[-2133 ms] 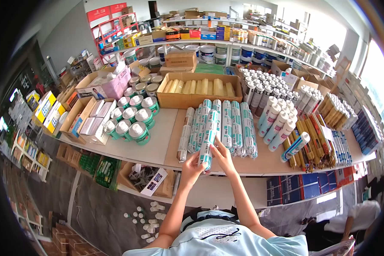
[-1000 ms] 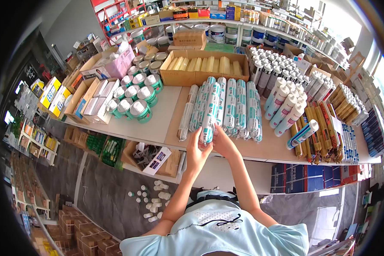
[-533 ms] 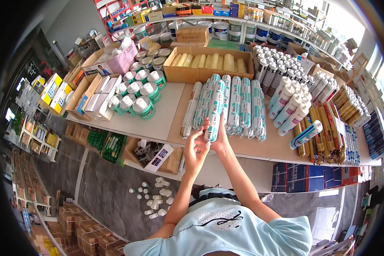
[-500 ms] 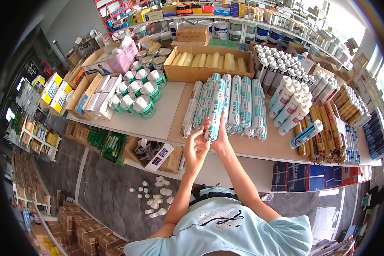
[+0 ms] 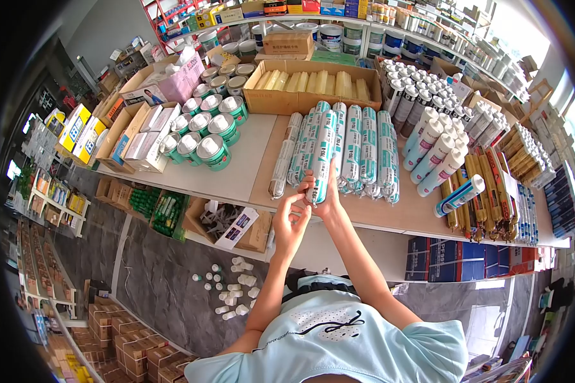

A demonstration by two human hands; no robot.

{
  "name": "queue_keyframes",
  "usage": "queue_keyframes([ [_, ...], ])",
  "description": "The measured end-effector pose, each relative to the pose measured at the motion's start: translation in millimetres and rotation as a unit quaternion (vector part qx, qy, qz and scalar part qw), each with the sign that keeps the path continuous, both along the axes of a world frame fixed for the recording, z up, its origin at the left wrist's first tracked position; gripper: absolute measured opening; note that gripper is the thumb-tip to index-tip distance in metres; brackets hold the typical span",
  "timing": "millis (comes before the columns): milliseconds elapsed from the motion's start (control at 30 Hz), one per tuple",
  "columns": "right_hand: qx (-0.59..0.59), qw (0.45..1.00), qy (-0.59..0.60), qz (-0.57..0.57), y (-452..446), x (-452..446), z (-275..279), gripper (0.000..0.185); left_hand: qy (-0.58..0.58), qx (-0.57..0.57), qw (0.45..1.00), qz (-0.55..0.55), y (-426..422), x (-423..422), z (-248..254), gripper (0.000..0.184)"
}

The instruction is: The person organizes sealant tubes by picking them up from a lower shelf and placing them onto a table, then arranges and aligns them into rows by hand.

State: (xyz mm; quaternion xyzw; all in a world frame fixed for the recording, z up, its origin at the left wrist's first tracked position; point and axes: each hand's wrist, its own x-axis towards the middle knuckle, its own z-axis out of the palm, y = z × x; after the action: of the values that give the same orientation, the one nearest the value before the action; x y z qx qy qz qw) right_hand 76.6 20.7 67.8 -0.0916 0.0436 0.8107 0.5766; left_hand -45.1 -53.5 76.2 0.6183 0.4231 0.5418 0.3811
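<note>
A white-and-teal foil sealant sausage (image 5: 324, 150) slants up and away from me, in front of similar packs. My right hand (image 5: 328, 203) wraps round its lower part from below and the right. With thumb and fingers curled into a pinch, my left hand (image 5: 290, 217) touches the crimped lower end. The exact contact of those fingertips is partly hidden. More sealant sausages (image 5: 368, 147) lie side by side on the table (image 5: 252, 153), just beyond and beside my hands.
Green cans (image 5: 212, 150) stand to the left. Behind the sausages is a cardboard box (image 5: 268, 102) of yellowish sticks. Sealant cartridges (image 5: 428, 153) and gold packs (image 5: 492, 191) fill the right side. White nozzles and caps (image 5: 233, 293) lie on the floor below.
The view has shifted slightly. The held sausage has turned a little about its length, showing different lettering. Both hands stay at its lower end.
</note>
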Motion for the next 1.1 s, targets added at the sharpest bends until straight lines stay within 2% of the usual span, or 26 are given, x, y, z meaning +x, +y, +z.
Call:
queue_keyframes([
  [267, 0.010, 1.000, 0.013, 0.012, 0, 2, -4, 0.071, 0.029, 0.028, 0.999, 0.012, 2, 5, 6, 0.029],
  [333, 0.012, 1.000, 0.024, 0.016, -5, 1, 5, 0.071, 0.048, -0.012, 0.999, 0.011, 4, 6, 5, 0.027],
  [400, -0.036, 0.991, -0.125, -0.026, -11, -2, 15, 0.076, 0.064, -0.020, 0.998, -0.017, 10, 7, 1, 0.025],
  [433, -0.035, 0.991, -0.125, -0.026, -12, -2, 14, 0.076, 0.082, -0.026, 0.995, -0.046, 15, 8, -1, 0.026],
  [467, -0.012, 0.980, -0.194, -0.052, -12, -2, 12, 0.078, 0.061, -0.085, 0.993, -0.062, 20, 9, -2, 0.037],
  [500, 0.011, 0.962, -0.261, -0.077, -13, -2, 7, 0.080, 0.060, -0.084, 0.993, -0.062, 27, 8, 0, 0.037],
  [533, 0.111, 0.953, -0.283, 0.013, -15, 12, -7, 0.083, 0.030, -0.171, 0.979, -0.111, 36, 6, 3, 0.041],
  [567, 0.111, 0.953, -0.283, 0.013, -16, 20, -21, 0.083, 0.000, -0.255, 0.954, -0.160, 44, 5, 5, 0.045],
  [633, 0.126, 0.939, -0.311, 0.069, -26, 23, -10, 0.085, -0.010, -0.255, 0.949, -0.184, 52, 7, -6, 0.047],
  [667, 0.035, 0.940, -0.338, -0.008, -30, 15, -6, 0.084, -0.029, -0.227, 0.957, -0.179, 56, 10, -15, 0.046],
  [700, 0.036, 0.940, -0.339, -0.010, -33, 17, -9, 0.084, -0.048, -0.197, 0.964, -0.174, 59, 13, -13, 0.046],
  [767, 0.048, 0.935, -0.351, 0.019, -36, 24, -20, 0.081, -0.020, -0.198, 0.965, -0.170, 59, 13, -11, 0.046],
  [867, 0.041, 0.933, -0.359, -0.006, -35, 23, -32, 0.077, 0.037, -0.176, 0.974, -0.134, 55, 12, -4, 0.047],
  [1100, 0.041, 0.924, -0.379, -0.010, -37, 23, -28, 0.072, 0.024, -0.185, 0.973, -0.137, 54, 11, 1, 0.048],
])
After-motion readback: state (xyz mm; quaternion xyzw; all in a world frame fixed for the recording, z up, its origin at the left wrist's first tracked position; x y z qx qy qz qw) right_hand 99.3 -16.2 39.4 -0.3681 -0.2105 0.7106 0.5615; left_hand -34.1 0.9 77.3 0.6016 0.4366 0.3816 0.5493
